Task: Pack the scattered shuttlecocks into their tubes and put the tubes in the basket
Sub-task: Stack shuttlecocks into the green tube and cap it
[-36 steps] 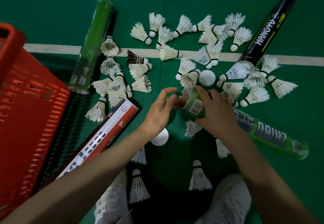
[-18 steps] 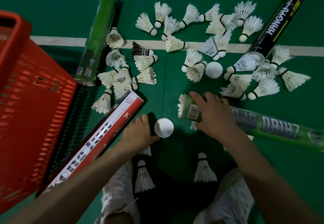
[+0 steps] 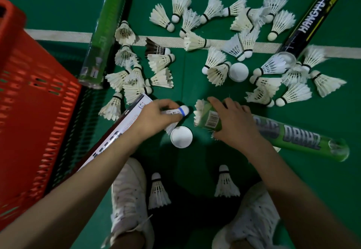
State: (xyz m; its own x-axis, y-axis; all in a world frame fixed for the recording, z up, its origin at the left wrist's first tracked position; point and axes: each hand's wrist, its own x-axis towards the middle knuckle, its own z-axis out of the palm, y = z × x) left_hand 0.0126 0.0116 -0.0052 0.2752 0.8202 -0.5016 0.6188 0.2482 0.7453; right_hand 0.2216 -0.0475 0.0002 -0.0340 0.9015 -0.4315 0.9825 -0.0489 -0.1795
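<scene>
Head view: left hand [image 3: 156, 119] is curled around a blue-banded shuttlecock [image 3: 184, 110], cork end pointing right, just beside the tube mouth at centre frame. Right hand [image 3: 234, 125] is wrapped over the green tube [image 3: 293, 138] near its open end; the tube lies flat on the floor and runs toward the right edge. A feather skirt [image 3: 199, 110] sticks out of the mouth, so my read is that the stack inside isn't seated. Suggest: pin the tube with the right hand so it can't roll, line the cork up with the tube axis, go in cork-first into the middle of that skirt, then push on the feather rim evenly with no twisting. Off-axis entry will likely bend the feathers. The white cap [image 3: 181, 136] sits on the floor just below the mouth, handy for closing. Lots of loose shuttlecocks [image 3: 214, 59] across the upper centre and right. Red basket [image 3: 29, 102] is at the left edge, well apart from this tube.
</scene>
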